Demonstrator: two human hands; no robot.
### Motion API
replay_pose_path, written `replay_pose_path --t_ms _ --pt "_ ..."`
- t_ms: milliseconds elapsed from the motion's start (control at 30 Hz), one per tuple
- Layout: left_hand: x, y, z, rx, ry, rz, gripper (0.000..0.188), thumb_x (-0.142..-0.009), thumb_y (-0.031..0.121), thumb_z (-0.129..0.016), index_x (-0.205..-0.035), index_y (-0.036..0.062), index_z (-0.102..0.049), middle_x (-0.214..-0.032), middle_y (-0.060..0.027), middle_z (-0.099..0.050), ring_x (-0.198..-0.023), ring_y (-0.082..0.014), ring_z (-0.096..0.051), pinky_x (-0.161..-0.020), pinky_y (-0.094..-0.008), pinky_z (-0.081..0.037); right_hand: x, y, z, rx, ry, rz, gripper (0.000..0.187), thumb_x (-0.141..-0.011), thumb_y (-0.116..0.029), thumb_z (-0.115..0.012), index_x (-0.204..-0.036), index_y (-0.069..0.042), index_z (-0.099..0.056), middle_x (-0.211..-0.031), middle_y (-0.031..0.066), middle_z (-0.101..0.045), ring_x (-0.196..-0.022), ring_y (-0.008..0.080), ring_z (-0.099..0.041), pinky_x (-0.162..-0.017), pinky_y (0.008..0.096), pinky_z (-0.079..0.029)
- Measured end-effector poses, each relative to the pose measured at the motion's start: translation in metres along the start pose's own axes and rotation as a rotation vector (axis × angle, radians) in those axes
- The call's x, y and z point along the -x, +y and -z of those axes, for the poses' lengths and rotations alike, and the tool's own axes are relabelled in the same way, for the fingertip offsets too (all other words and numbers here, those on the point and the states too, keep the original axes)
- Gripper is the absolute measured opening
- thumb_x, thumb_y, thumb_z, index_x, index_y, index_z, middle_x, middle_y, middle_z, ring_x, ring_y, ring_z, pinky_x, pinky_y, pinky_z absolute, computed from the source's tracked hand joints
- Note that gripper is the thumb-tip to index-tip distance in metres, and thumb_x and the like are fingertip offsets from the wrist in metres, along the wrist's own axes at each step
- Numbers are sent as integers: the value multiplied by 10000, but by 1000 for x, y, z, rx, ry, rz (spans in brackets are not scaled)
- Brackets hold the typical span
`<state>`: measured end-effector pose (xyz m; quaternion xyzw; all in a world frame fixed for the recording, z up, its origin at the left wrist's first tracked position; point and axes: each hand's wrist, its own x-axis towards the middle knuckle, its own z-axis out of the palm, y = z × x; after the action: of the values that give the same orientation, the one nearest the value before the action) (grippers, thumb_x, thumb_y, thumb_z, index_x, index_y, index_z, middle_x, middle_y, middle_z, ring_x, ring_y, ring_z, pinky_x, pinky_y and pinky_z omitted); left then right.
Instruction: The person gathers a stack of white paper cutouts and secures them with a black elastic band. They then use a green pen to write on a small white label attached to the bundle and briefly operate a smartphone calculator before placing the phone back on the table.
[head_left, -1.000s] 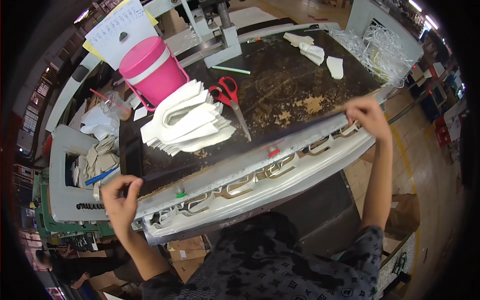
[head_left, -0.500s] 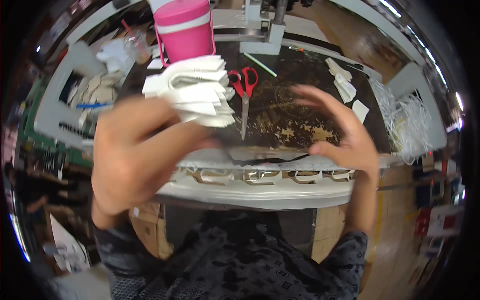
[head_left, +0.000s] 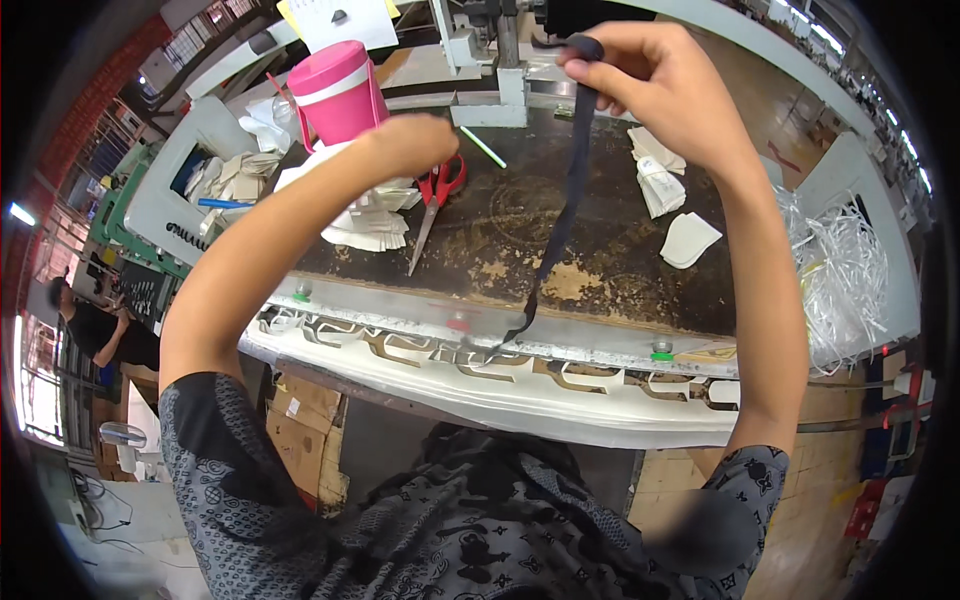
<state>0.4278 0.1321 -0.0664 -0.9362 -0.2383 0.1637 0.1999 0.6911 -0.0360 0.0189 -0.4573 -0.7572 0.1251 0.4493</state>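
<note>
My right hand (head_left: 668, 85) is raised over the far part of the dark worktable, pinching a black fabric strip (head_left: 566, 205). The strip's short end curls over my fingers; its long part hangs down to the table's front edge. My left hand (head_left: 412, 142) is stretched out above the stack of white cut pieces (head_left: 368, 222), close to the red-handled scissors (head_left: 430, 200). Its fingers point away and are partly hidden and smeared, so their grip does not show. The scissors lie with closed blades pointing toward me.
A pink lidded bucket (head_left: 335, 95) stands behind the stack. A pale green stick (head_left: 484, 146) and more white pieces (head_left: 656, 175) lie on the table. White strips (head_left: 840, 275) fill the right side. Cut-out white sheeting (head_left: 470, 395) runs along the front. A person (head_left: 100, 325) is at far left.
My right hand has risen and moved away from me with the black strip, which now hangs lengthwise. My left hand has reached farther out over the white stack. The view has also shifted.
</note>
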Motion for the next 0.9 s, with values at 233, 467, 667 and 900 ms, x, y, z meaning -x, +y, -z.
replay_pose_path --t_ms 233,467,667,900 --pt "-38 0 -23 -204 -90 -299 60 -763 77 -745 -813 45 -753 -885 -150 -759 -892 -363 -741 -754 -461 -595 -28 -18 36 -32 69 -87 166 -971 -97 -690 -1028 48 -748 -753 50 -708 -628 88 -637 -594 269 -525" --pt "-49 9 -9 -143 235 -666 217 -660 214 -806 -795 55 -747 -995 -138 -706 -981 -353 -691 -818 -480 -573 -49 22 56 155 107 29 219 -929 -255 -781 -1023 -57 -778 -817 -28 -693 -703 56 -606 -631 213 -491" --pt "-29 40 5 259 -126 -269 335 -706 304 -754 -817 -11 -723 -810 -224 -709 -804 -414 -696 -757 -491 -558 -44 24 60 75 104 -71 205 -931 -199 -767 -1044 -28 -781 -817 39 -752 -683 80 -697 -634 251 -568" --pt "35 70 29 441 -33 143 323 -838 266 -631 -871 -46 -706 -875 -274 -691 -919 -430 -665 -908 -497 -466 -29 42 68 15 37 -120 214 -988 -212 -713 -1105 -41 -765 -895 6 -735 -738 52 -629 -701 228 -543"
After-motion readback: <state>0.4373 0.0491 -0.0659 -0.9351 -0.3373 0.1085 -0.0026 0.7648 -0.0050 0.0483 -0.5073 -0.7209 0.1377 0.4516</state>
